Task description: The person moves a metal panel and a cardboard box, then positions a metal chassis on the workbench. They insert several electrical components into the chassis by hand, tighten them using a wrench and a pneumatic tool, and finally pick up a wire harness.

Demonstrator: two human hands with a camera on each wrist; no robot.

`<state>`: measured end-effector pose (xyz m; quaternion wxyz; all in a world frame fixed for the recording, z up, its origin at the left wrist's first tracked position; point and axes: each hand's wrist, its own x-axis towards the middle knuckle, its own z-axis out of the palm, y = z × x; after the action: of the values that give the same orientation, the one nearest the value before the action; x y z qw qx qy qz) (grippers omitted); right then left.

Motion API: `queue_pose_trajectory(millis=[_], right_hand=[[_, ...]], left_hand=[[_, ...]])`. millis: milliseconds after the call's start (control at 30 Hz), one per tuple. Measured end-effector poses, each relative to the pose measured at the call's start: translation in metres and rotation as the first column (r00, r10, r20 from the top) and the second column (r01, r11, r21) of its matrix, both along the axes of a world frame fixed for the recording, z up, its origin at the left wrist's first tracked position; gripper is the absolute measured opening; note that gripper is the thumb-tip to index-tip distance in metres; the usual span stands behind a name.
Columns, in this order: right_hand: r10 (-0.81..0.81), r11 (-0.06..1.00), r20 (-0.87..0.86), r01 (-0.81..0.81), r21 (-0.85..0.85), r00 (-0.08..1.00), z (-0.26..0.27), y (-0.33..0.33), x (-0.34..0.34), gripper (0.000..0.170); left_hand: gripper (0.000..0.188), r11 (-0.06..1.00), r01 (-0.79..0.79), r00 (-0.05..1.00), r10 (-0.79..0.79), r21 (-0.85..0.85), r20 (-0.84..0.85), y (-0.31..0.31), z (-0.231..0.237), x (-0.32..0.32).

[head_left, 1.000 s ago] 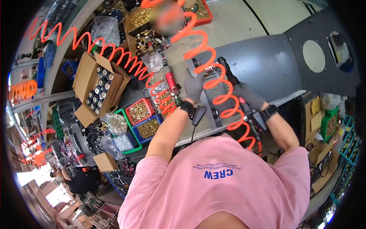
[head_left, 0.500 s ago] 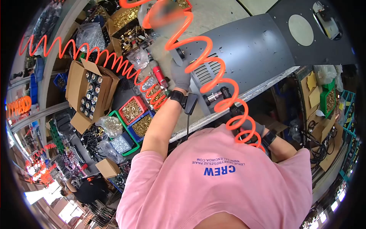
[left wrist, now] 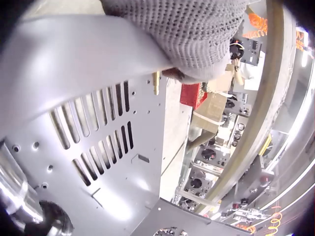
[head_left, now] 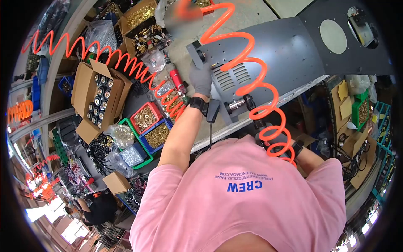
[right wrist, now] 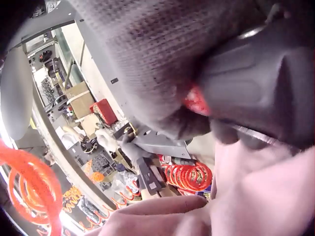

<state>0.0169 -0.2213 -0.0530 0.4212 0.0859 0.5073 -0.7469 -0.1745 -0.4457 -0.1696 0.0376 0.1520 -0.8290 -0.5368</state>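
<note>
A grey sheet-metal panel (head_left: 277,50) with slotted vents lies across the bench. My left hand (head_left: 200,77), in a grey knit glove, grips the upright flange at its left end; the left wrist view has the glove (left wrist: 189,37) over the curved edge. My right hand (right wrist: 147,69), also gloved, is wrapped around a black air-powered angle wrench (right wrist: 261,83) with a red part by the fingers. Its angled head (head_left: 248,102) points a shiny socket (head_left: 235,104) at the flange's near end, the tip right at the metal. In the head view the orange hose and pink shirt partly hide the right hand.
A coiled orange air hose (head_left: 262,67) hangs across the panel. Left of it lie a red air tool (head_left: 176,80), a red bin (head_left: 145,117) and a blue bin (head_left: 156,135) of small brass parts, and a carton (head_left: 86,90) of black cylindrical parts.
My right hand has brought the angle wrench from over the vents down to the bench's front edge, its socket now at the flange. The left hand stays on the flange.
</note>
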Motion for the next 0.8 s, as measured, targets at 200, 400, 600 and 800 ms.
queue_pose_trajectory(millis=[200,400,600,800], right_hand=[[-0.018,1.000,-0.008,0.018,0.009,1.000,0.001,0.000,0.002,0.037],[-0.035,0.999,-0.014,0.035,0.009,0.999,-0.002,-0.002,0.006,0.041],[-0.034,0.999,-0.022,0.035,0.029,0.999,0.000,0.003,0.001,0.045],[-0.034,0.999,-0.011,0.034,0.042,0.999,0.002,0.012,-0.003,0.049]], left_hand=[[0.038,0.995,0.021,1.000,-0.021,0.093,0.003,-0.003,-0.014,-0.001],[0.037,0.978,0.005,1.000,-0.005,0.207,-0.004,-0.004,-0.014,-0.002],[0.039,0.992,0.037,0.996,-0.028,0.119,-0.081,-0.002,-0.011,0.000],[0.041,0.990,-0.020,0.995,0.033,0.137,-0.094,-0.001,-0.012,-0.003]])
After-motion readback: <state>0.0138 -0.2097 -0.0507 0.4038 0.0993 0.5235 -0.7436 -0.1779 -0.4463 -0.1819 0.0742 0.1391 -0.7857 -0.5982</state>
